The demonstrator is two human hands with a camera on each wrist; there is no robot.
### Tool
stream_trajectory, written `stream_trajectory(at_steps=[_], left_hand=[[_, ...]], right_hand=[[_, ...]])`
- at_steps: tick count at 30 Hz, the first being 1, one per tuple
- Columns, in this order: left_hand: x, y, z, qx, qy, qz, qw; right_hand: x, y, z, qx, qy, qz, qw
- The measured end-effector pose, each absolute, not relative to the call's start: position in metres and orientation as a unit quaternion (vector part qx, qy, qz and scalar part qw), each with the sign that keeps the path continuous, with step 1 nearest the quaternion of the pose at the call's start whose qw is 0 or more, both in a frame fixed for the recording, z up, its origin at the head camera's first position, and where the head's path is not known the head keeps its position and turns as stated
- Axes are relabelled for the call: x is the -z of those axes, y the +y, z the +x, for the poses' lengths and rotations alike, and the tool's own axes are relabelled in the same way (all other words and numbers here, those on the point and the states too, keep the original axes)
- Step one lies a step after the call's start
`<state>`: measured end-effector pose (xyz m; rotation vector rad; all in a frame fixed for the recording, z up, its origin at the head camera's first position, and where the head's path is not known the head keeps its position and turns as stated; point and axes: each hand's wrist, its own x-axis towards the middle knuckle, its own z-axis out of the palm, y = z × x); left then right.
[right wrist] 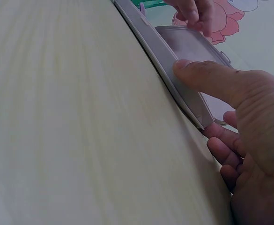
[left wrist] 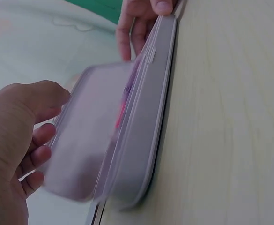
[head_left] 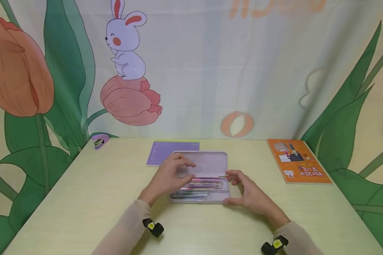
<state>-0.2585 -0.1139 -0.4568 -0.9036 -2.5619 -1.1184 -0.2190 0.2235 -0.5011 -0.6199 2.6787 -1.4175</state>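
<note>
A pale pencil case lies on the table with its lid tipped back. Inside, pink and purple pens lie in the rear part, and a clear sleeve with dark slim sticks lies in front; their exact kind is too small to tell. Over the case's left side hovers my left hand, fingers loosely bent with nothing between them. My right hand holds the case's right end, its thumb on the front wall and its fingers round the side.
Behind the case lies a purple notebook, partly covered by the lid. An orange book is at the right rear of the table, and a small purple stapler-like item sits at the far left corner. A printed curtain hangs behind.
</note>
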Motion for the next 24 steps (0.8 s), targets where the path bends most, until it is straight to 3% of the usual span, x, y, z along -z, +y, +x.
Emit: stream_trajectory(at_steps=[12, 18, 24], left_hand=[[0.458, -0.167, -0.240, 0.376, -0.875, -0.274, 0.135], [0.473, -0.184, -0.233, 0.384, -0.883, -0.247, 0.106], [0.493, -0.191, -0.234, 0.415, -0.879, -0.230, 0.044]], right_hand=[[0.502, 0.220, -0.220, 0.446, 0.873, -0.193, 0.029], [0.499, 0.220, -0.218, 0.447, 0.874, -0.190, 0.030], [0.498, 0.219, -0.216, 0.454, 0.869, -0.195, 0.029]])
